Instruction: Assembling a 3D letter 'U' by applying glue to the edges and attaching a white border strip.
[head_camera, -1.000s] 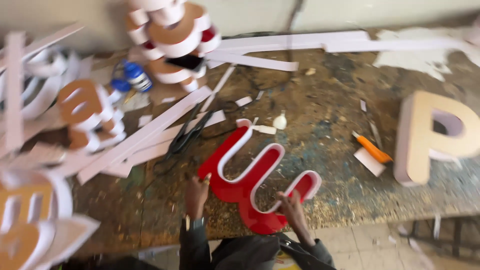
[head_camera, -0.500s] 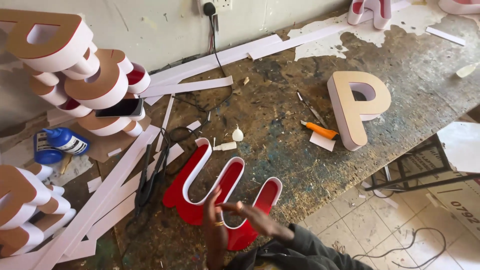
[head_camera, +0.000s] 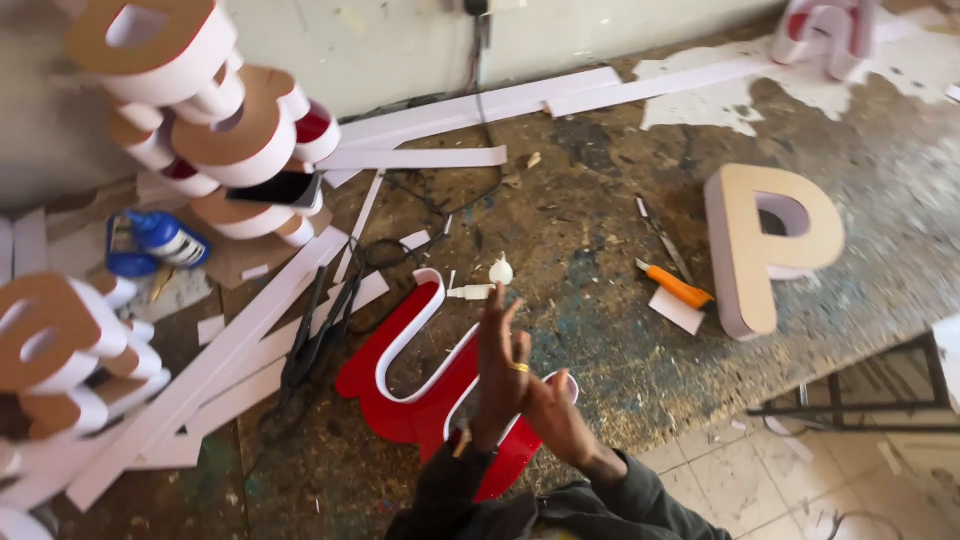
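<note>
Here left hand (head_camera: 500, 375) raised, fingers spread, holding nothing. Right hand (head_camera: 558, 420) open too, above red U-shaped sign letter (head_camera: 400, 385) on workbench (head_camera: 600, 330).

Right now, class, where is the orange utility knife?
In the head view, the orange utility knife lies on the workbench, right of centre, between the red letter and the beige letter P.

The red-faced, white-rimmed curved sign letter (head_camera: 420, 385) is laid near the front edge of the scarred bench (head_camera: 600, 330). Right of it an orange-handled utility knife (head_camera: 675, 287) is placed, then a tan, white-sided P-shaped sign letter (head_camera: 765, 245). White plastic strips (head_camera: 215, 370) are spread to the left.
</note>
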